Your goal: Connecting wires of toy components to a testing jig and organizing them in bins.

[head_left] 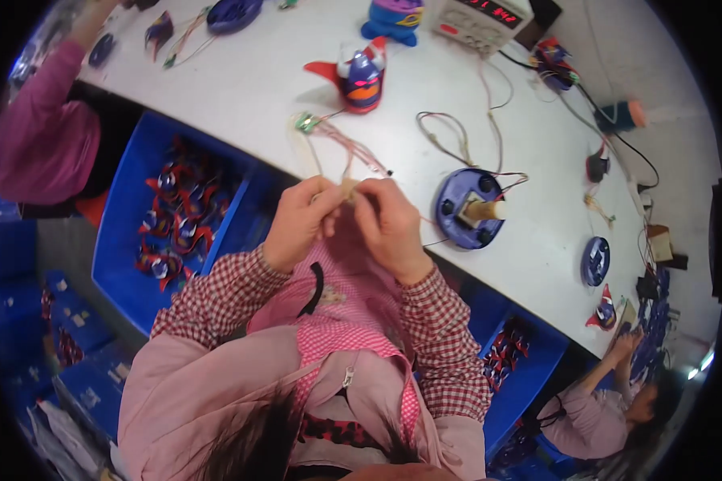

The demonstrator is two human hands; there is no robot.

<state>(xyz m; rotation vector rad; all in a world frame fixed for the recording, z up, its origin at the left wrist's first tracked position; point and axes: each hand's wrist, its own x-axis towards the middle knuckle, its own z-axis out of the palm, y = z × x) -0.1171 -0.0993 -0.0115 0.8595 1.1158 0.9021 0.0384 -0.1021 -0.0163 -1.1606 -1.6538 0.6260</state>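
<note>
While a small tan piece (350, 189) sits at the near edge of the tabletop (241, 96), the fingers of the left hand (303, 218) and right hand (393, 228) pinch it from opposite sides, neither clearly nearer; its long axis is too small to tell. Thin wires (351, 147) lie just beyond, leading up-left to a green circuit board (306, 123). Rightward, nearer the right hand, lies a round purple base (448, 228).

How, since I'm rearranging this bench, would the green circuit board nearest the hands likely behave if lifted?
The circuit board looks small, so it is probably light. Its thin wires bend in loose curves, so they would likely flop and trail. Tugging might strain them, given how slender they look.
</note>
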